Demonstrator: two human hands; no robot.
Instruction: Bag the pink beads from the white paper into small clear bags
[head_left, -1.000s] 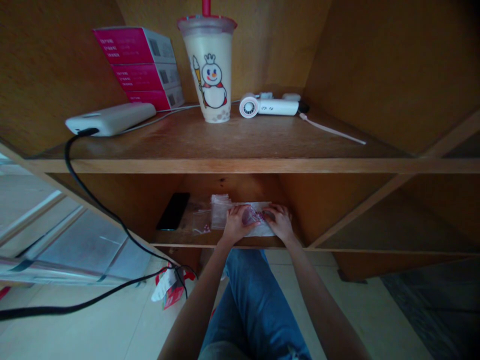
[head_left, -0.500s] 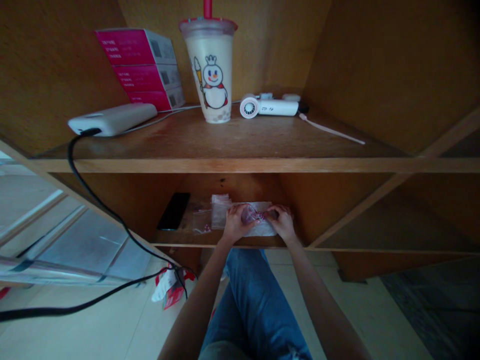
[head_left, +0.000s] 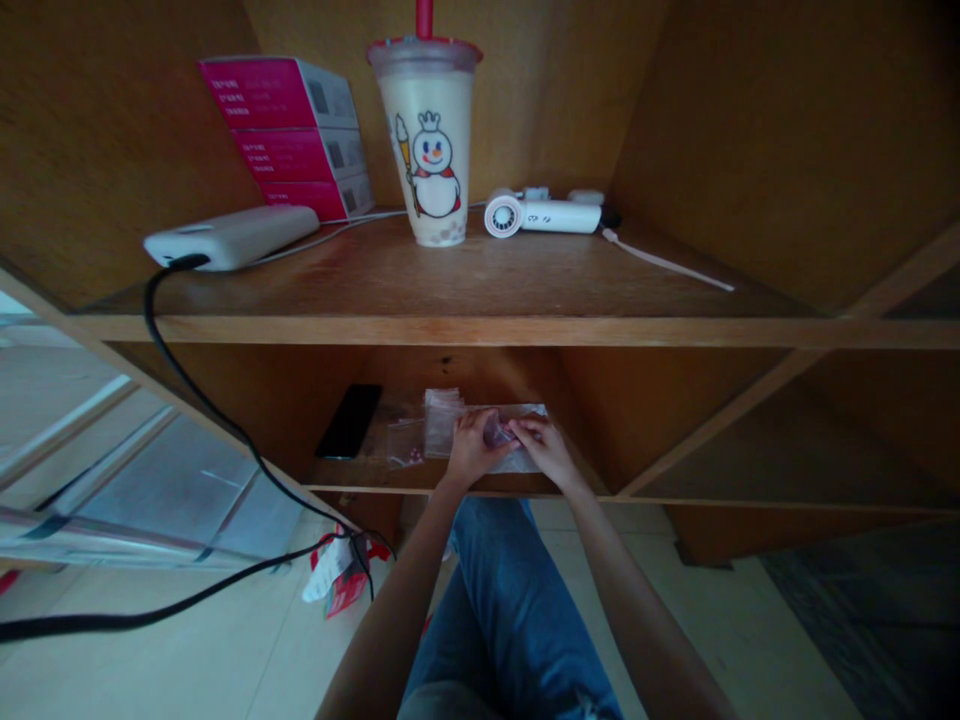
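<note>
On the lower shelf, my left hand [head_left: 471, 450] is closed on a small clear plastic bag [head_left: 493, 430]. The fingertips of my right hand [head_left: 547, 450] are pinched together at the right side of that bag. Whatever they hold is mostly hidden; a hint of pink shows there. Under both hands lies a larger pale plastic sheet or bag [head_left: 528, 462]. To the left of my left hand is a stack of clear zip bags [head_left: 441, 425]. Beside the stack, another clear bag [head_left: 403, 440] has small dark pink pieces in it.
A black phone [head_left: 350, 420] lies at the shelf's left. Above, the upper shelf [head_left: 510, 285] bears a drink cup [head_left: 431, 150], pink boxes [head_left: 281, 105], a white power bank [head_left: 232, 238] and a small white fan [head_left: 559, 215]. A black cable [head_left: 202, 393] hangs down the left side.
My right hand has moved left, closer to my left hand and the small bag. The dark pink beaded piece seen at its fingertips is now mostly hidden.
</note>
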